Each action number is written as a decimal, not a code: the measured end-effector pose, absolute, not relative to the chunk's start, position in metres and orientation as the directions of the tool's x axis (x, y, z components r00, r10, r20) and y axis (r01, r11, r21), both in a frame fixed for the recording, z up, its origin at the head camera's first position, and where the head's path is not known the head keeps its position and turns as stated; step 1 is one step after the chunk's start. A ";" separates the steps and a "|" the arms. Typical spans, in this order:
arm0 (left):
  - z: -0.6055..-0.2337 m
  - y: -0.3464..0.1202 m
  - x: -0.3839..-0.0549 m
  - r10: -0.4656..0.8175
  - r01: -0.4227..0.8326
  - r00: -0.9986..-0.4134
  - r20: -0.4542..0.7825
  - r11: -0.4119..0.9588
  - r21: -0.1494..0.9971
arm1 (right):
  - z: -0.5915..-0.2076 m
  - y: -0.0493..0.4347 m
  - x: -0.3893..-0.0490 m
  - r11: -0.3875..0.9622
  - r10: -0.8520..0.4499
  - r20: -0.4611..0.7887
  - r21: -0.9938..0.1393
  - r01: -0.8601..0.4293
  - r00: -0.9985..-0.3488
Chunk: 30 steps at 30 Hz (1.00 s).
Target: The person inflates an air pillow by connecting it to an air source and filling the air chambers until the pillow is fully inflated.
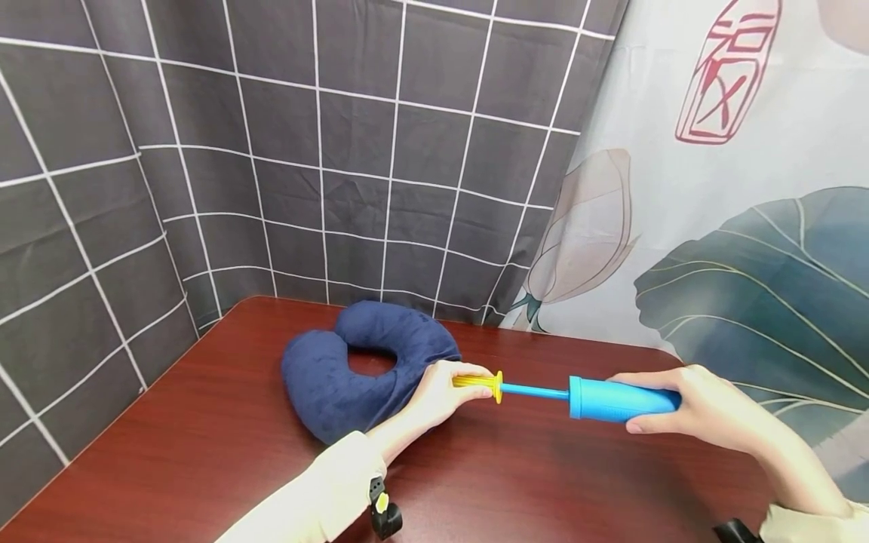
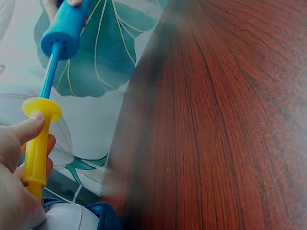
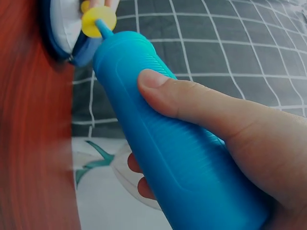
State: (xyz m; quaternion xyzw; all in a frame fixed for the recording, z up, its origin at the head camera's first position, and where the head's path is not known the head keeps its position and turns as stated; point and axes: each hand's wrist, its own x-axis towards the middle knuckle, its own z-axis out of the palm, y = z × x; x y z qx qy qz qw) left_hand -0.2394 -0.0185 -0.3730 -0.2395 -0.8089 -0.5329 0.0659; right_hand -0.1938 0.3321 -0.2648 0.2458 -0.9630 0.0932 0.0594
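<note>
A hand pump with a blue barrel [image 1: 614,400] and a yellow handle [image 2: 36,155] is held sideways above the table. My left hand [image 1: 440,392] grips the yellow handle, the thumb lying along it near its flange. My right hand [image 1: 706,407] wraps round the blue barrel; in the right wrist view the thumb [image 3: 165,91] lies across its ribbed side. Between handle and barrel a length of thin blue rod [image 1: 535,391] shows. Behind my left hand a navy U-shaped neck pillow [image 1: 333,400] lies on the table, partly hidden by that hand.
The reddish-brown wooden table [image 1: 224,422] runs back to a dark grey checked curtain [image 1: 360,136]. At the right hangs a pale cloth [image 1: 652,302] printed with a flower and leaf. A black wrist camera [image 1: 385,516] sits at my left sleeve.
</note>
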 end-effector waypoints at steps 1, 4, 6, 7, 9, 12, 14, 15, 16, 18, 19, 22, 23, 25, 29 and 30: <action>-0.373 -0.019 -0.240 0.319 0.457 -0.877 0.360 0.318 0.831 | -0.264 0.336 -0.193 0.866 -0.456 0.155 -0.150 -0.477 -0.876; -0.373 -0.019 -0.240 0.316 0.454 -0.879 0.358 0.320 0.831 | -0.263 0.346 -0.191 0.874 -0.442 0.151 -0.150 -0.462 -0.884; -0.373 -0.019 -0.241 0.313 0.451 -0.881 0.355 0.324 0.832 | -0.263 0.352 -0.189 0.879 -0.436 0.151 -0.143 -0.455 -0.887; -0.373 -0.020 -0.240 0.312 0.447 -0.883 0.352 0.326 0.833 | -0.263 0.355 -0.188 0.880 -0.433 0.154 -0.141 -0.454 -0.888; -0.374 -0.020 -0.240 0.312 0.444 -0.884 0.348 0.328 0.834 | -0.264 0.361 -0.187 0.876 -0.440 0.165 -0.140 -0.462 -0.883; -0.374 -0.019 -0.239 0.312 0.442 -0.885 0.346 0.328 0.835 | -0.265 0.370 -0.185 0.868 -0.451 0.185 -0.135 -0.477 -0.873; -0.374 -0.019 -0.239 0.315 0.452 -0.880 0.356 0.324 0.831 | -0.266 0.376 -0.183 0.861 -0.463 0.195 -0.135 -0.491 -0.865; -0.374 -0.018 -0.239 0.315 0.457 -0.878 0.361 0.323 0.829 | -0.266 0.378 -0.183 0.859 -0.466 0.198 -0.135 -0.495 -0.863; -0.374 -0.018 -0.239 0.316 0.463 -0.875 0.367 0.325 0.824 | -0.266 0.379 -0.182 0.855 -0.471 0.203 -0.134 -0.501 -0.858; -0.374 -0.017 -0.239 0.316 0.473 -0.871 0.377 0.325 0.819 | -0.266 0.381 -0.182 0.852 -0.475 0.208 -0.134 -0.505 -0.855; -0.374 -0.017 -0.239 0.316 0.477 -0.869 0.382 0.326 0.816 | -0.266 0.380 -0.182 0.854 -0.469 0.210 -0.142 -0.501 -0.858; -0.374 -0.016 -0.240 0.306 0.478 -0.870 0.386 0.334 0.812 | -0.267 0.374 -0.182 0.854 -0.464 0.208 -0.153 -0.498 -0.861; -0.374 -0.016 -0.240 0.302 0.475 -0.872 0.385 0.335 0.814 | -0.267 0.371 -0.182 0.856 -0.460 0.201 -0.159 -0.492 -0.865; -0.374 -0.017 -0.239 0.295 0.467 -0.877 0.380 0.337 0.817 | -0.268 0.365 -0.183 0.858 -0.454 0.183 -0.172 -0.483 -0.872; -0.373 -0.016 -0.239 0.282 0.451 -0.885 0.370 0.329 0.830 | -0.265 0.351 -0.186 0.861 -0.458 0.147 -0.173 -0.479 -0.877; -0.373 -0.015 -0.239 0.278 0.451 -0.886 0.371 0.325 0.831 | -0.265 0.347 -0.187 0.858 -0.463 0.146 -0.173 -0.483 -0.874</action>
